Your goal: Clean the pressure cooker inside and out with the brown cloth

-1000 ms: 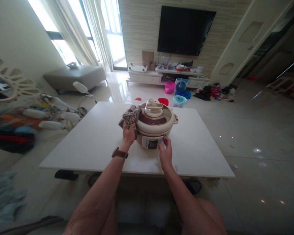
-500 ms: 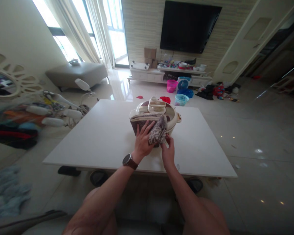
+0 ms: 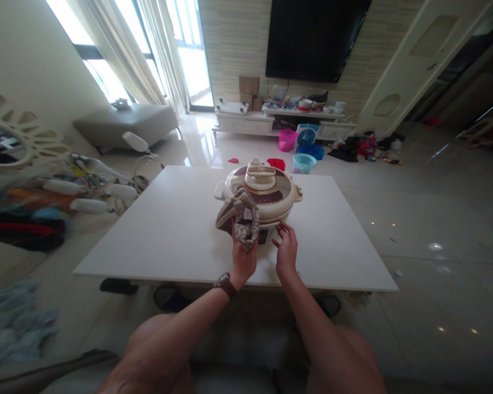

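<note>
A cream and brown electric pressure cooker (image 3: 285, 210) with a domed lid and top handle stands upright on the white table (image 3: 148, 230). My left hand (image 3: 244, 261) is closed around a bunched grey-brown cloth (image 3: 246, 221) at the cooker's front left. The cloth covers part of the cooker's front and hides most of my fingers. My right hand (image 3: 286, 249) is by the cooker's front right, below the lid rim, thumb and fingers apart with nothing held. Its fingertips are close to the cooker's body; I cannot tell whether they touch.
Beyond the table, a pink basket (image 3: 287, 140) and a light blue basket (image 3: 304, 163) stand on the floor. A cluttered low white cabinet (image 3: 254, 125) is under the television (image 3: 316, 41). A lamp with several white shades (image 3: 119, 191) is at the left.
My left hand has turned and gathered the cloth toward the left, uncovering more of the cooker's lid and front. My right hand has come off the cloth, its fingers now spread.
</note>
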